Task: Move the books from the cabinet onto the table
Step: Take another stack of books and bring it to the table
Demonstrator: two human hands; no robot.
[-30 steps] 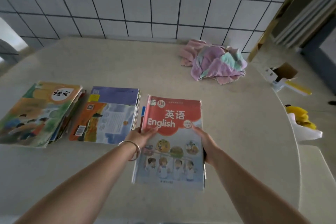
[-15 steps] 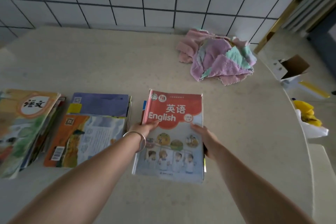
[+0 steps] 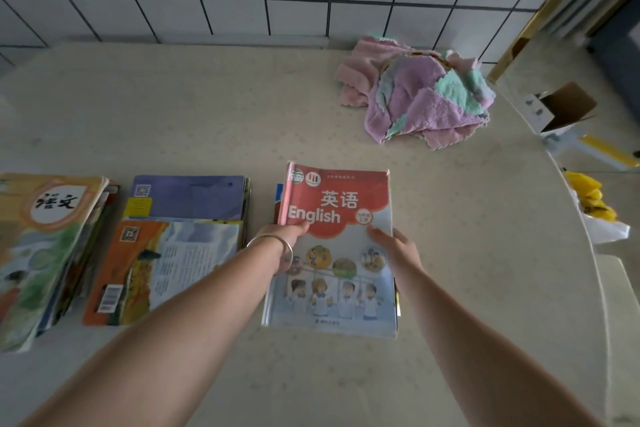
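Three piles of books already lie on the table [image 3: 346, 374], so I judge the job well along. At my far left sits a thick pile [image 3: 45, 253] with a green and orange cover on top. Just beside it is a second pile [image 3: 173, 246], a purple cover at the back and an orange one overlapping it in front. The third lot is under my hands: the English book [image 3: 332, 250], red at the top and pale blue below, lies flat on the table with the edges of at least one more book showing beneath it along its left and right sides. The cabinet is not in view, so I cannot tell how many books remain to fetch.

My left hand [image 3: 287, 236], with a bangle [image 3: 277, 246] on the wrist, grips the book's left edge: the thumb lies across the cover just under the word English and the fingers curl under the edge. My right hand [image 3: 394, 246] rests open and flat on the right part of the cover, fingers spread and pointing up the page, pressing rather than clasping. The book sits between my two hands, squared to me, well apart from the heap of pink and purple cloths [image 3: 422, 97] further back.
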